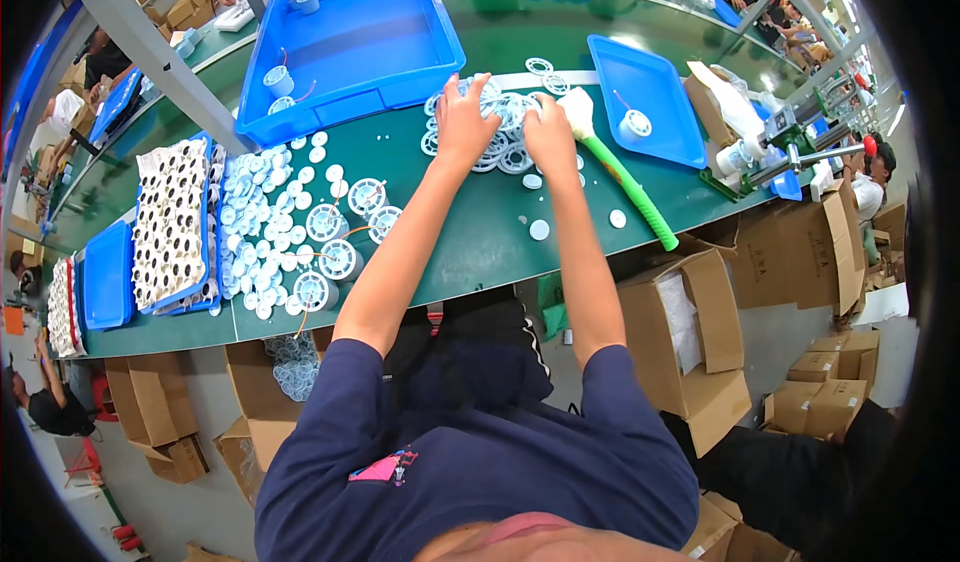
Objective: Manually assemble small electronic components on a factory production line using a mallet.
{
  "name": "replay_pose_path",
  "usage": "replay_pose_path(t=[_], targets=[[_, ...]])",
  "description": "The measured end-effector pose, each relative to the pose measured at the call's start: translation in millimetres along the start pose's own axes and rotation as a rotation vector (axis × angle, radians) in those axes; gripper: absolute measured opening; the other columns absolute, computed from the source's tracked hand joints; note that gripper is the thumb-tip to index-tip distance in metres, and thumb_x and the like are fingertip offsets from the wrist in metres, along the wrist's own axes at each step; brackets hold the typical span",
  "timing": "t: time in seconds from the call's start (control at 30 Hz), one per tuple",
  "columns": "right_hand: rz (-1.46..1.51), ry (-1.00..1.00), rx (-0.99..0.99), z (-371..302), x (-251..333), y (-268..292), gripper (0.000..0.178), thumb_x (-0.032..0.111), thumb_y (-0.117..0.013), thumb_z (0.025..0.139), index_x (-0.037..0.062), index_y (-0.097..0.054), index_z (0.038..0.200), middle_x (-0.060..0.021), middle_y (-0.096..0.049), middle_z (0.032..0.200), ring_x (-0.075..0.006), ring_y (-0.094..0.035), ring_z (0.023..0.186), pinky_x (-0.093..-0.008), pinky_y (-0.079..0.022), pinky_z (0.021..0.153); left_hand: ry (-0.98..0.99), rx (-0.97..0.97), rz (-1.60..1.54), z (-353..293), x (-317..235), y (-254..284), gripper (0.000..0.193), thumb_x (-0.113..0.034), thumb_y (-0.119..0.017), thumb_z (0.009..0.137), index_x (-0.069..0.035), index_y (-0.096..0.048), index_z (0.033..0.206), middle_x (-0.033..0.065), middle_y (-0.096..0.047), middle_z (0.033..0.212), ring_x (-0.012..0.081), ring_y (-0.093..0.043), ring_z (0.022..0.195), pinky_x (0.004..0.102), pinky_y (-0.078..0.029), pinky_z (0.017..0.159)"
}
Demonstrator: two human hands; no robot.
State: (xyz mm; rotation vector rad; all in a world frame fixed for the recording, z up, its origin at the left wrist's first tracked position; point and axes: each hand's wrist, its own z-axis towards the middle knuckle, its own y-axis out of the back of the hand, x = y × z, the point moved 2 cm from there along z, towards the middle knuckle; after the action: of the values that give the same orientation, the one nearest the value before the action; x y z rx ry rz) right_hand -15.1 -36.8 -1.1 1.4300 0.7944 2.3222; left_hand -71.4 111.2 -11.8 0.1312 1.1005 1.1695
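Both of my hands reach forward onto a pile of white plastic ring-shaped parts (505, 132) on the green table (480, 232). My left hand (462, 117) lies palm down on the left side of the pile, fingers spread over the rings. My right hand (551, 134) rests on the right side of the pile, fingers curled among the parts; what it grips is hidden. A mallet with a white head and green handle (625, 184) lies just right of my right hand.
A large blue bin (350, 47) stands behind the pile. A small blue tray (650, 97) with one spool sits to the right. White discs and spools (290, 227) cover the left. Cardboard boxes (700, 342) stand beside me. Other people work around the table.
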Motion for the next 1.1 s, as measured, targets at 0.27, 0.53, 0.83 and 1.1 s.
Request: replay_pose_path(t=[0.27, 0.53, 0.83, 1.1], targets=[[-0.324, 0.226, 0.034, 108.8, -12.4, -2.2, 0.035, 0.031, -0.057, 0.097, 0.0054, -0.069, 0.118, -0.0238, -0.067, 0.117, -0.0434, -0.067, 0.104, -0.0509, -0.053, 0.094, -0.07, 0.188, 0.134, -23.3, -20.5, 36.2, 0.075, -0.016, -0.081, 0.073, -0.008, -0.054, 0.143, 0.0312, -0.048, 0.144, 0.0475, -0.045, 0.138, 0.0592, -0.036, 0.115], [-0.653, 0.017, 0.544, 178.1, -88.8, -86.8, 0.075, 0.068, -0.047, 0.097, 0.0176, -0.053, 0.152, -0.0263, -0.047, 0.154, -0.0475, -0.045, 0.141, -0.057, -0.039, 0.114, -0.096, 0.039, -0.289, -170.7, -79.5, 154.9, 0.029, -0.005, -0.073, 0.087, -0.003, -0.069, 0.115, 0.0159, -0.069, 0.117, 0.0342, -0.065, 0.111, 0.0433, -0.051, 0.098], [-0.534, 0.155, 0.618, 154.9, -23.6, -116.8, 0.078, 0.076, -0.056, 0.09, 0.0243, -0.058, 0.149, -0.0266, -0.049, 0.15, -0.0494, -0.051, 0.134, -0.0531, -0.042, 0.114, 0.432, -0.332, 0.107, -334.7, -11.7, 218.2, 0.027, -0.004, -0.071, 0.089, -0.001, -0.064, 0.115, 0.0189, -0.06, 0.115, 0.0357, -0.06, 0.106, 0.0433, -0.049, 0.094], [-0.359, 0.41, 0.62, 131.8, -25.3, -78.6, 0.046, 0.049, -0.068, 0.095, 0.0125, -0.075, 0.121, -0.0236, -0.064, 0.13, -0.0377, -0.062, 0.122, -0.044, -0.05, 0.106, 0.429, -0.296, 0.016, -290.2, -16.9, 200.4, 0.066, -0.012, -0.076, 0.089, -0.003, -0.047, 0.147, 0.0222, -0.048, 0.144, 0.0393, -0.047, 0.132, 0.0478, -0.038, 0.112]])
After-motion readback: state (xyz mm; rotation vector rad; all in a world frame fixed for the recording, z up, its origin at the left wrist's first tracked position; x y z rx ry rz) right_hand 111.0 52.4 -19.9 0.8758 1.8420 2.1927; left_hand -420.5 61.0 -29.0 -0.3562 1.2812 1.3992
